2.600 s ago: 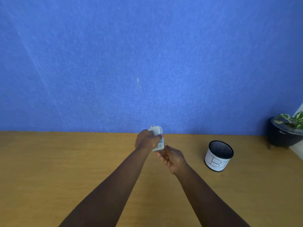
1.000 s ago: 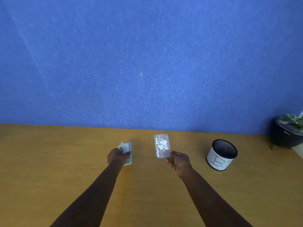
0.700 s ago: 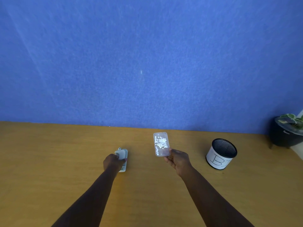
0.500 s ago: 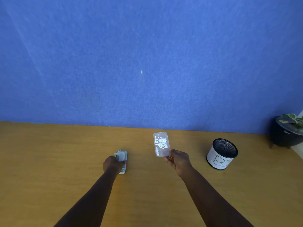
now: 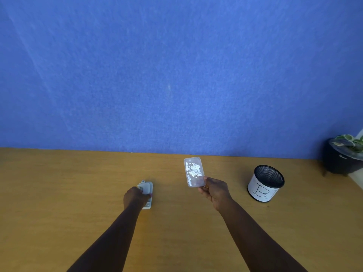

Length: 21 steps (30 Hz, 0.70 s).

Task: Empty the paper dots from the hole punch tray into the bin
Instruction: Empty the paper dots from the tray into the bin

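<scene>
Tray: clear rectangular plastic tray of white paper dots pinched by near end in right hand, held about level above wooden desk, likely so nothing spills before reaching black mesh bin with white label, well apart to the right. Left hand curled over white hole punch body, parked on desk; closed around it, probably just setting it aside.
</scene>
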Tool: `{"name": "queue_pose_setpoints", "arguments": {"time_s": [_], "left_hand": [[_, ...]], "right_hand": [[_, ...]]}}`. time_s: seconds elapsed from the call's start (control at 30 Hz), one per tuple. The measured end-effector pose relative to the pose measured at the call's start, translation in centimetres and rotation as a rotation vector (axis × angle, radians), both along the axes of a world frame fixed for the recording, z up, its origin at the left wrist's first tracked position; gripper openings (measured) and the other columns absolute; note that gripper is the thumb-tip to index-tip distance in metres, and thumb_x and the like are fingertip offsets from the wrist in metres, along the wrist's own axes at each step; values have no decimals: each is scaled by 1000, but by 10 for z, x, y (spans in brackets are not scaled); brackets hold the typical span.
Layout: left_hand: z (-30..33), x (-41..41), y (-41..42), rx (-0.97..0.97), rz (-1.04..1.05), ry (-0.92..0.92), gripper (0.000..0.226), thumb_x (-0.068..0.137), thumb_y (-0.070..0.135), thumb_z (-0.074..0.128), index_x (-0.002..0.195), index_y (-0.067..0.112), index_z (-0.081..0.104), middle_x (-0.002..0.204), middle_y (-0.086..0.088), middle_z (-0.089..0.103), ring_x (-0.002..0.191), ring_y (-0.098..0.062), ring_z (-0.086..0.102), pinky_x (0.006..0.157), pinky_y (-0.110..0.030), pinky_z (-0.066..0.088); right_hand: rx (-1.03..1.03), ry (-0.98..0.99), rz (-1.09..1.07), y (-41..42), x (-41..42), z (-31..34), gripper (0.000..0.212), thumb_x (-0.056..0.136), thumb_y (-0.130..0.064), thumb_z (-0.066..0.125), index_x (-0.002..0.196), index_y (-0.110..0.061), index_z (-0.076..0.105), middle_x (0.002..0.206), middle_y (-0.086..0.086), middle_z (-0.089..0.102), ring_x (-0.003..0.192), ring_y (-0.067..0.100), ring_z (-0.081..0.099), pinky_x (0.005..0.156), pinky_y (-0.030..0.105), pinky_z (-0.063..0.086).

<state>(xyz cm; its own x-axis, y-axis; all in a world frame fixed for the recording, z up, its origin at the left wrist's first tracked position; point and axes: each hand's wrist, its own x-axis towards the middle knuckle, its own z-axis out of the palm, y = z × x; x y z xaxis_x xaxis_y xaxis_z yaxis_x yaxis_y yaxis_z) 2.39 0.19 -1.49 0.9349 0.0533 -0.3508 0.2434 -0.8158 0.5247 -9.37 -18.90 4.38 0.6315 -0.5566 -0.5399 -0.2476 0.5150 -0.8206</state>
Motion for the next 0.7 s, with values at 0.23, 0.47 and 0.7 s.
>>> {"name": "queue_pose_setpoints", "arguments": {"time_s": [0.23,0.47,0.7], "left_hand": [[36,-1,-22,-279,72,-136,44,89,33,59,122,5,60,129,-15,62,120,-33,55,95,-34,44],[74,-17,-70,-887,-16,345,34,92,27,57,112,0,62,112,-17,66,87,-27,66,65,-30,58],[84,-28,-95,-907,-7,306,17,85,8,66,69,6,60,72,-7,61,61,-20,59,38,-19,53]], "right_hand": [[-44,16,91,-8,-6,10,28,92,-8,55,112,11,60,105,24,66,61,18,59,41,16,53],[-94,53,220,-14,-19,25,29,93,-5,52,114,13,57,75,11,59,62,16,57,37,15,52],[-118,71,250,-21,-31,30,29,93,-4,51,116,15,56,73,12,58,60,17,55,37,16,52]]}}
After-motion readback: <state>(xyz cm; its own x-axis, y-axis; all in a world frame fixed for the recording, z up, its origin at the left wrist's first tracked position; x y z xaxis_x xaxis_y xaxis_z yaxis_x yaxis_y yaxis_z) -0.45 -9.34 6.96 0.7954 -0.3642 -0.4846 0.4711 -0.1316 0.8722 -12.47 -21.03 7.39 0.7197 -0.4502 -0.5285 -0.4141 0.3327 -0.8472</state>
